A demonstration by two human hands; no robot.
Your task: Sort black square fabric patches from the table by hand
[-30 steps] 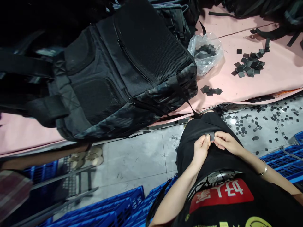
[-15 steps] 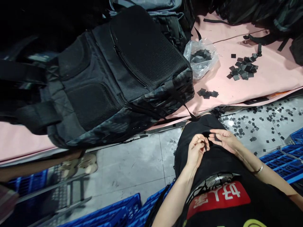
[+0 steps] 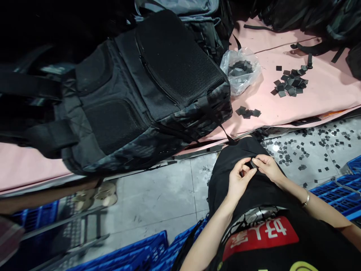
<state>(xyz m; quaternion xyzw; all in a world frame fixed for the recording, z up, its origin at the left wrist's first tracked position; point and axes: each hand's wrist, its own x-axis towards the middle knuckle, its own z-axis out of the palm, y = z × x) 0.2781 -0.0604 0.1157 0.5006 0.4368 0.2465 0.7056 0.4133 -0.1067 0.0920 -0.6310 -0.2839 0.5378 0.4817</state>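
Over my lap, my left hand (image 3: 239,177) and my right hand (image 3: 268,168) meet at the fingertips. Between them is a small black square piece (image 3: 251,164), pinched from both sides by thumbs and fingers and partly covered by them. Beyond my hands, a black backpack (image 3: 158,86) lies on its front on the pink-covered table (image 3: 270,113), its padded mesh back upward. Right of it stands a clear plastic bag (image 3: 239,84) holding similar black pieces. A loose pile of black squares (image 3: 291,82) and a smaller cluster (image 3: 247,112) lie on the pink cover.
Many black squares (image 3: 303,150) are scattered over the grey floor (image 3: 158,188) at right. Blue plastic pallets (image 3: 146,250) lie behind and beside me. More dark bags (image 3: 301,17) sit at the far side. Another person's arm (image 3: 47,196) shows at left, near beige shoes (image 3: 105,194).
My hands have come together, and my left thumb and fingers have moved to the black piece at my right fingertips. The view has shifted slightly; the backpack has stayed put.
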